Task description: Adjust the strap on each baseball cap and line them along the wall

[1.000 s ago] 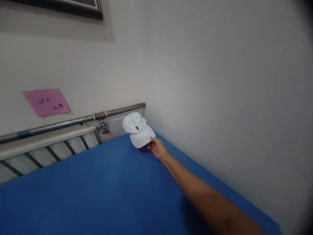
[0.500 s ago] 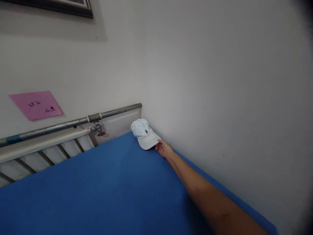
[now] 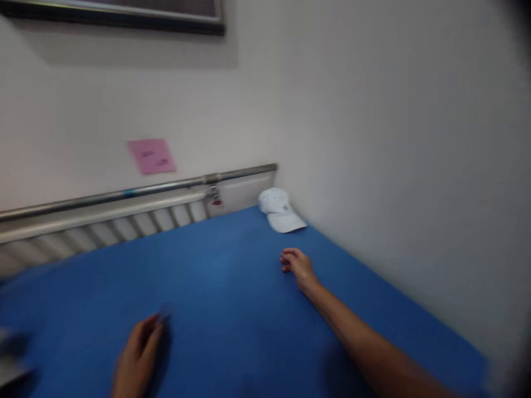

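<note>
A white cap (image 3: 279, 209) lies in the far corner of a blue mattress (image 3: 232, 298), against the wall. My right hand (image 3: 296, 266) hovers just short of the cap, apart from it, fingers curled loosely with nothing in them. Resting on the mattress near the front is my left hand (image 3: 141, 345), blurred by motion, fingers pointing forward and holding nothing that I can see.
A grey metal pipe (image 3: 136, 191) with a small red valve (image 3: 214, 201) runs along the headboard rail (image 3: 95, 224) behind the mattress. A pink paper note (image 3: 151, 156) and a dark picture frame (image 3: 124, 16) hang on the back wall. A white wall (image 3: 415, 166) borders the right side.
My right hand has let go of the cap's brim and drawn back toward me. The cap now rests in the corner. My left hand has come into view.
</note>
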`<state>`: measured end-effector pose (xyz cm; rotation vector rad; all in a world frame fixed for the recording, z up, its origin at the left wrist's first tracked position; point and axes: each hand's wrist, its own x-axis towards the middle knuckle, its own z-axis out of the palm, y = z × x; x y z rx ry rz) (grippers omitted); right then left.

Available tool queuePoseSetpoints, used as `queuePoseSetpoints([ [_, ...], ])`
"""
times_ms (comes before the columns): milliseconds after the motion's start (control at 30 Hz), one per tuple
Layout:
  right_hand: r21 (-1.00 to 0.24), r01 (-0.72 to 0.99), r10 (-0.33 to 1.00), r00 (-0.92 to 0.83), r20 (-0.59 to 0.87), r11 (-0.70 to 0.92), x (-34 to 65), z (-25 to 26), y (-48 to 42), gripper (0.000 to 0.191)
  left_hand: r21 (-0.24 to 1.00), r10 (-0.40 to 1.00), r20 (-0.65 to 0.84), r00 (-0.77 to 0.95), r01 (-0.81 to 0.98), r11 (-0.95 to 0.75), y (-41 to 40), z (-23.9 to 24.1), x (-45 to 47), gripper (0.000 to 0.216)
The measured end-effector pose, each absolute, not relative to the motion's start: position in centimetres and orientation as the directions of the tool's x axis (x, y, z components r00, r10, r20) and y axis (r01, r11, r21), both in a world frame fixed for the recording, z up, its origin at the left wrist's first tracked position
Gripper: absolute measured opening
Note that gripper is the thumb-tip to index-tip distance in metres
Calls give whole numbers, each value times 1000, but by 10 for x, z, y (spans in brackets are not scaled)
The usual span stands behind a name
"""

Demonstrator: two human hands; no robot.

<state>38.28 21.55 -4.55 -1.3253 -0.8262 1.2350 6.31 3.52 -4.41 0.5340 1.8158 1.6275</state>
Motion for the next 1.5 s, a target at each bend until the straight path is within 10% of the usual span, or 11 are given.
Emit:
queuePoseSetpoints([
  [300, -988, 60, 920, -360, -152, -140, 221, -45, 128, 11, 982, 214, -64, -975, -100, -161, 14, -50, -26, 19],
  [700, -977, -7, 870, -457, -187, -213, 211, -43, 115, 20, 921, -102, -131, -986, -83, -380, -7, -29, -93, 17],
  [900, -959, -59, 833, -513, -209, -277, 214, -47, 118, 18, 884, -26, -48, -999, -30, -467, 1, -21, -82, 9],
  [1267, -861, -361, 902, -371, -220, -358, 240, -42, 136, 48, 864, 617, -30, -786, -331, -380, 38, -48, -25, 13],
  [1500, -985, -175, 828, -554, 89, -11, 239, -39, 125, 37, 925, 628, -69, -775, -286, -251, 44, -52, -23, 9],
])
